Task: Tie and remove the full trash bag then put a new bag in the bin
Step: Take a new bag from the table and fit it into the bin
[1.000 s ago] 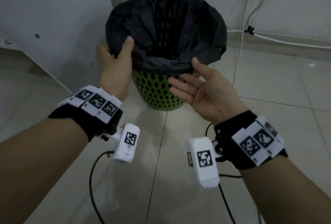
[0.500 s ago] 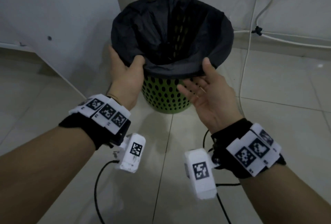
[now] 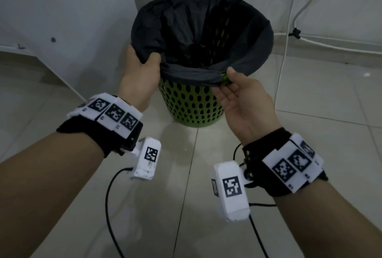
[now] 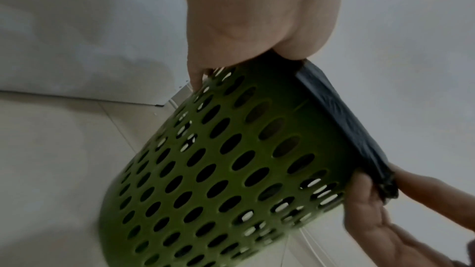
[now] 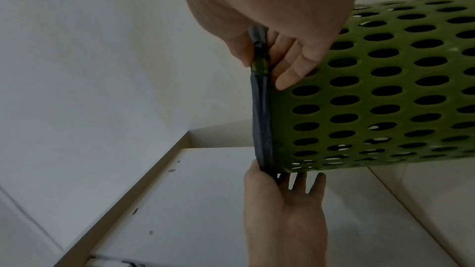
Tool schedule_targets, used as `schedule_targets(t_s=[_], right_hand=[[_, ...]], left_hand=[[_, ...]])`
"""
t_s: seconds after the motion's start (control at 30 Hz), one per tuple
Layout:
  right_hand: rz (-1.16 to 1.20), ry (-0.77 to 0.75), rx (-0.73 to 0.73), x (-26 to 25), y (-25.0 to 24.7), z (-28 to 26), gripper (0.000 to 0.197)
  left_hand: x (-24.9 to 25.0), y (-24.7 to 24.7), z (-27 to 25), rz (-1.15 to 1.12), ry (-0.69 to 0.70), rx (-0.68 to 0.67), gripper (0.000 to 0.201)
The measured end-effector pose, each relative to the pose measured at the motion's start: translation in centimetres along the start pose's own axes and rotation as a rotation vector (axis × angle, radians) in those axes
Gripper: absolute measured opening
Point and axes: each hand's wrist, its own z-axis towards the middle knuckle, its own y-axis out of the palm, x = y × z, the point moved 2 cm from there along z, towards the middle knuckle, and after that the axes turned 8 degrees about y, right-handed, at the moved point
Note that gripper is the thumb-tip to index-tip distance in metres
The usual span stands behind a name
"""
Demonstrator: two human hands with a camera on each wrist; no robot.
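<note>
Bin (image 3: 191,105): green, perforated, upright on floor.
Bag (image 3: 256,40): black liner inside, folded over rim.
Left hand (image 3: 140,71): pinching bag's edge.
Right hand (image 3: 244,96): pinching bag at rim.

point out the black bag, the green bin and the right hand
black bag (image 3: 258,51), head view, on the liner folded over the bin's right rim
green bin (image 3: 192,107), head view, on its perforated front wall
right hand (image 3: 246,102), head view, on the open palm

Right hand (image 3: 246,100) from open beside the bin (image 3: 192,105) to pinching the bag (image 3: 206,30) edge at the rim.
</note>
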Motion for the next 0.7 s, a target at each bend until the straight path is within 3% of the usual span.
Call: schedule_targets(t_s=[0.17,0.23,0.37,0.47,0.57,0.7], right_hand=[[-0.023,0.032,-0.036,1.5,0.6,-0.2,0.036],[-0.054,0.03,-0.006,1.1,0.4,-0.2,0.038],[-0.048,0.008,0.007,-1.5,-0.4,0.4,0.032],[-0.048,0.002,-0.002,-1.1,-0.1,0.4,0.031],[-0.036,0.009,-0.031,0.7,0.5,0.2,0.031],[-0.023,0.007,0.001,0.5,0.1,-0.1,0.03]], left_hand=[[0.1,0.6,-2.5,-0.19,-0.032,0.016,0.088],[-0.1,0.7,-2.8,-0.146,0.033,0.011,0.085],[0.0,-0.1,-0.6,-0.078,0.022,-0.038,0.069],[0.0,-0.2,0.0,-0.039,-0.015,-0.042,0.084],[0.1,0.8,-1.5,-0.139,-0.073,0.02,0.102],[0.3,0.9,-1.9,-0.103,-0.012,0.049,0.085]])
